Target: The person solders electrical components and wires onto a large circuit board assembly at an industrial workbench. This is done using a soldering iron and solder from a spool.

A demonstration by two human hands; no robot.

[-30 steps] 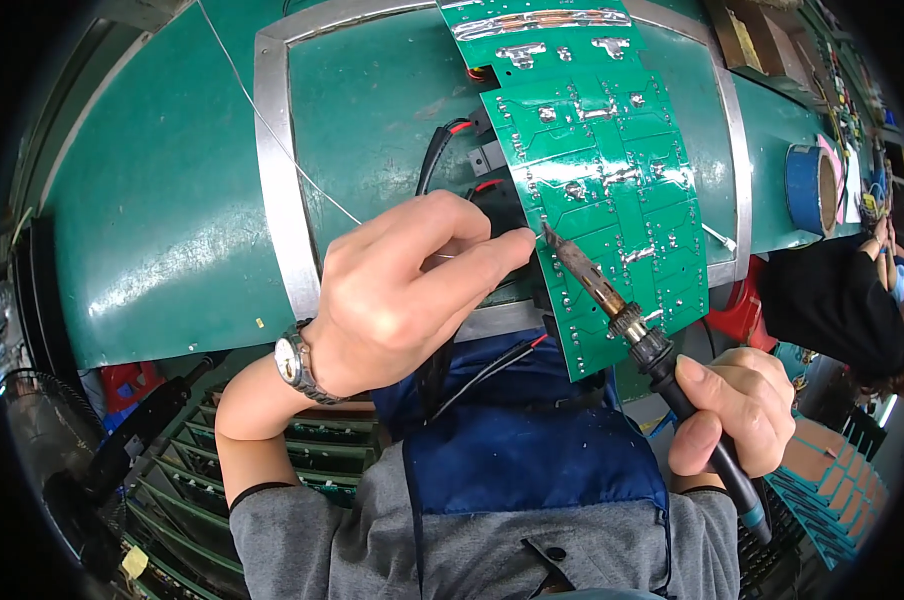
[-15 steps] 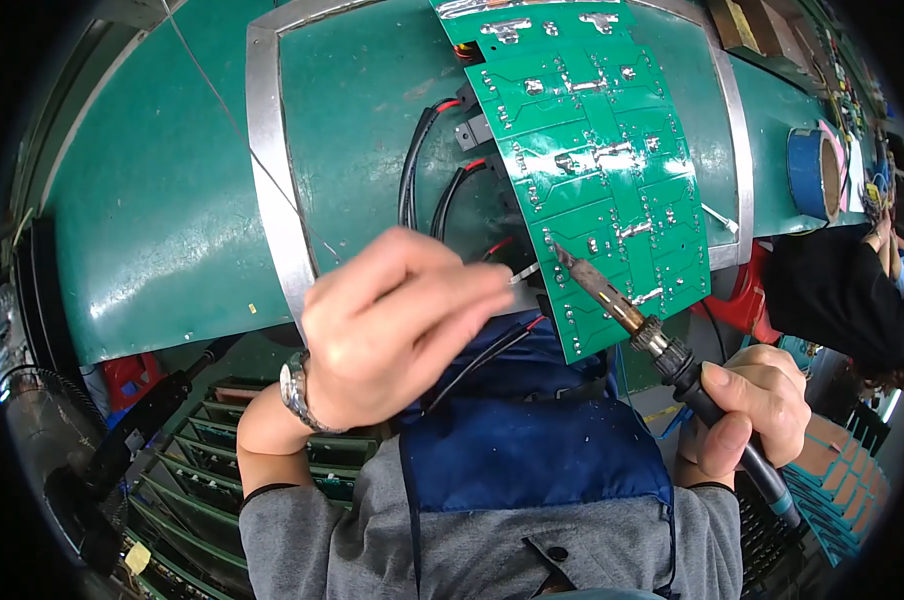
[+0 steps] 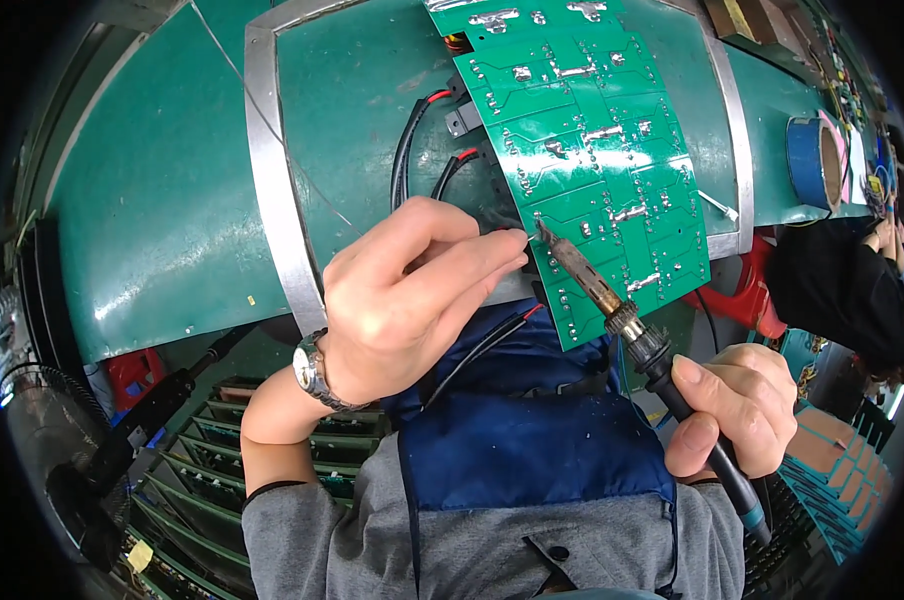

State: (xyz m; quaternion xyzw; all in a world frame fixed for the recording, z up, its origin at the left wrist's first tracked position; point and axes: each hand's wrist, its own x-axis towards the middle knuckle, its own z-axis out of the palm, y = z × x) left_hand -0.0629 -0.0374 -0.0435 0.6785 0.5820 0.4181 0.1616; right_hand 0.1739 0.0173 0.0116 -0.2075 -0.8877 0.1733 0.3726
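My right hand [image 3: 737, 410] grips the black handle of a soldering iron [image 3: 612, 300]. The iron slants up and left, its darkened tip at the left part of a green circuit board [image 3: 612, 180]. Soldered joints cover the board's upper face. My left hand [image 3: 407, 290], a watch on its wrist, pinches thumb and fingers together at the board's left edge, close to the iron's tip. A thin grey solder wire [image 3: 272, 125] runs down from the upper left to this hand; its end at the fingertips is hidden. Black-and-red cables [image 3: 407, 150] come out under the board.
The green bench top [image 3: 162, 210] carries a metal frame [image 3: 262, 150]. A blue tape roll [image 3: 812, 165] and a white cable tie [image 3: 717, 207] lie to the right. Racked boards [image 3: 202, 450] stand below left. A person in black [image 3: 822, 290] is at the far right, beside a red stool [image 3: 757, 290].
My left hand has moved slightly up and right, its fingertips reaching the board's edge. The iron has shifted a little left and up, and the board slightly up and left.
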